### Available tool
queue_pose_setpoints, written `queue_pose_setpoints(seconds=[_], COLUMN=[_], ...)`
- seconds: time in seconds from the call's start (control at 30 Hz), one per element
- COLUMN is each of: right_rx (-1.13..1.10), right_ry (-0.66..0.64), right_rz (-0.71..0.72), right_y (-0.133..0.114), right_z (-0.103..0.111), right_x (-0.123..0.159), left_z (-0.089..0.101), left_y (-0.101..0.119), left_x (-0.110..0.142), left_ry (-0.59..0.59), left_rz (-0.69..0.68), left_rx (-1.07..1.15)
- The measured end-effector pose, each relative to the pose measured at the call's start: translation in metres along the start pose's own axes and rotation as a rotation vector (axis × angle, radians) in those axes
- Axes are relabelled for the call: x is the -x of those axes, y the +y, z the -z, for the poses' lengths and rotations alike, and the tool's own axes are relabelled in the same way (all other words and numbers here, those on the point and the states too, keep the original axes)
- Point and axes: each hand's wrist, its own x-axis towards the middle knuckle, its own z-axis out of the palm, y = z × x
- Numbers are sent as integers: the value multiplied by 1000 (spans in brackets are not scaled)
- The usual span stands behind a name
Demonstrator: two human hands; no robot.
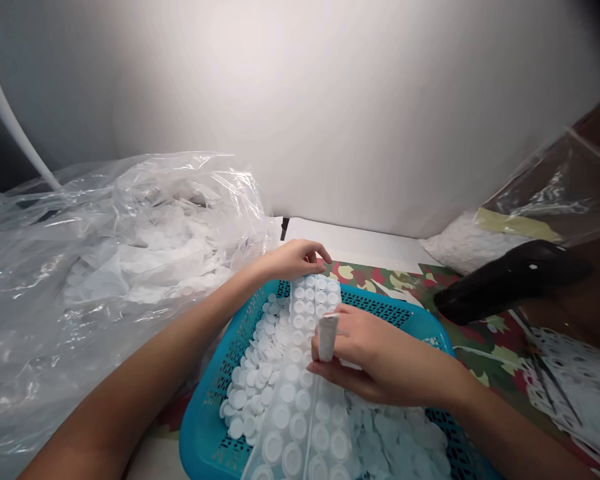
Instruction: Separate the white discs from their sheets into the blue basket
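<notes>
A long white sheet of round discs (pixel 300 400) lies lengthwise over a blue perforated basket (pixel 215 393) that holds several loose white discs (pixel 253 380). My left hand (pixel 295 260) pinches the far end of the sheet at the basket's back rim. My right hand (pixel 367 353) rests on the sheet near its middle, fingers curled, with a white cover on one fingertip (pixel 327 337) pressing down on the discs.
A big clear plastic bag (pixel 105 267) full of white sheets fills the left side. At right lie a black tool (pixel 505 280), another bag of white pieces (pixel 525 220), and punched-out white sheets (pixel 575 380) on a camouflage-patterned cloth (pixel 475 347). A white wall stands behind.
</notes>
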Motion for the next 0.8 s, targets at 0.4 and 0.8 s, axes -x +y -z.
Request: queue_pose_setpoints(seconds=[0.4, 0.8], right_rx=[-424, -313], right_ry=[458, 200], right_rz=[-50, -49], right_y=[-4, -5], right_z=[5, 2], right_x=[-1, -2], left_z=[0, 1], left_y=[2, 6], left_x=[1, 2], left_ry=[4, -7], left_rz=[-10, -19], left_rx=[10, 12])
